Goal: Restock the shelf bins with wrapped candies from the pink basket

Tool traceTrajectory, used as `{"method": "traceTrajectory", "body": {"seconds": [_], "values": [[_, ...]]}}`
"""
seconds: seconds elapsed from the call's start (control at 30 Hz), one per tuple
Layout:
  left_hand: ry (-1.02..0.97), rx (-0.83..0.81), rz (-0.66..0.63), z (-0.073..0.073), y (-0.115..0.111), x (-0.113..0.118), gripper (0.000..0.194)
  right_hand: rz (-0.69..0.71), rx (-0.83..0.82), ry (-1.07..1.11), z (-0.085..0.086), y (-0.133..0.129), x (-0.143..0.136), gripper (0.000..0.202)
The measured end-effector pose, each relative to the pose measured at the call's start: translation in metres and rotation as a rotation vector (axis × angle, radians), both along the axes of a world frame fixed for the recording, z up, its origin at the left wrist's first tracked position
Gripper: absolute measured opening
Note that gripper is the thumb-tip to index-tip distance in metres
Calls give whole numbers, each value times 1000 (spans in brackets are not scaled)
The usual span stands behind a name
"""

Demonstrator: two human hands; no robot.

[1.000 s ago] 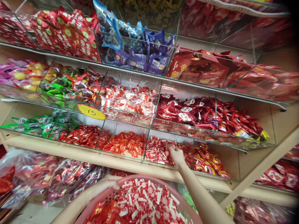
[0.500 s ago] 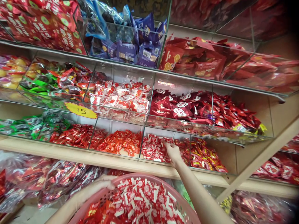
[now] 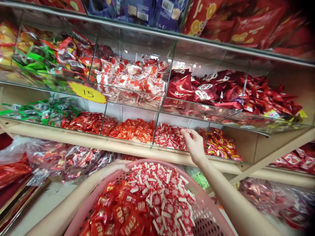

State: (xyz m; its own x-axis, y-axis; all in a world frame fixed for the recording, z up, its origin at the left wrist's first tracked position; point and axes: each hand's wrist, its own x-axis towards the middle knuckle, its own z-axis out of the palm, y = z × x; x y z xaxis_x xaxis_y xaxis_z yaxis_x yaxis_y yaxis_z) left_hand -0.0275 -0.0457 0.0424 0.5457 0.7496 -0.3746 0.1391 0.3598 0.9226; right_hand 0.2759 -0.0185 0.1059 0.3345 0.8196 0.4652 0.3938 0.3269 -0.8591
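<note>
A pink perforated plastic basket (image 3: 209,200) stands in front of me, piled with orange-red wrapped candies (image 3: 123,213) on one side and red-and-white wrapped candies (image 3: 169,193) on the other. My left hand (image 3: 114,168) is closed over its far-left rim, its fingertips partly hidden. Over the shelf bin of red-and-white candies (image 3: 168,136), my right hand (image 3: 195,144) has its fingers pinched together. A bit of red shows between them, apparently a small wrapped candy.
Neighbouring bins hold orange-red candies (image 3: 137,129) and red-and-yellow candies (image 3: 221,144). Clear dividers and a glass shelf edge (image 3: 197,111) sit above my right hand. A yellow price tag (image 3: 87,92) reads 15. Bagged goods (image 3: 81,160) lie under the shelf.
My view has tilted down, showing more of the basket. My right hand has risen slightly from among the red-and-white candies. The left hand stays on the rim.
</note>
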Motion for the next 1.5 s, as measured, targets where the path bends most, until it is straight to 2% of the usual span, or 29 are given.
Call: {"method": "traceTrajectory", "body": {"seconds": [0.17, 0.3, 0.47, 0.6, 0.77, 0.97, 1.13, 1.37, 1.5], "values": [[13, 13, -2, 2, -2, 0, 44, 285, -140, -249, -1, -60, -20, 29], [1, 58, -48, 9, -6, -1, 44, 421, -249, -440, -10, -80, -30, 27], [21, 100, -45, 3, -6, -5, 45, 434, -380, -617, -18, -88, -37, 27], [-7, 86, -38, -6, -5, -8, 47, 481, -398, -728, -23, -93, -46, 24], [36, 155, -29, -12, -3, -10, 43, 528, -357, -828, -30, -91, -57, 20], [28, 155, -27, -12, -2, -9, 42, 551, -243, -917, -36, -83, -59, 18], [-6, 106, -28, -10, -3, -8, 43, 546, -239, -896, -30, -84, -52, 27], [31, 147, -52, -5, -3, -10, 42, 446, -413, -656, -18, -77, -23, 27], [109, 153, -48, 3, -4, -8, 43, 453, -430, -554, -18, -72, -10, 33]]}}
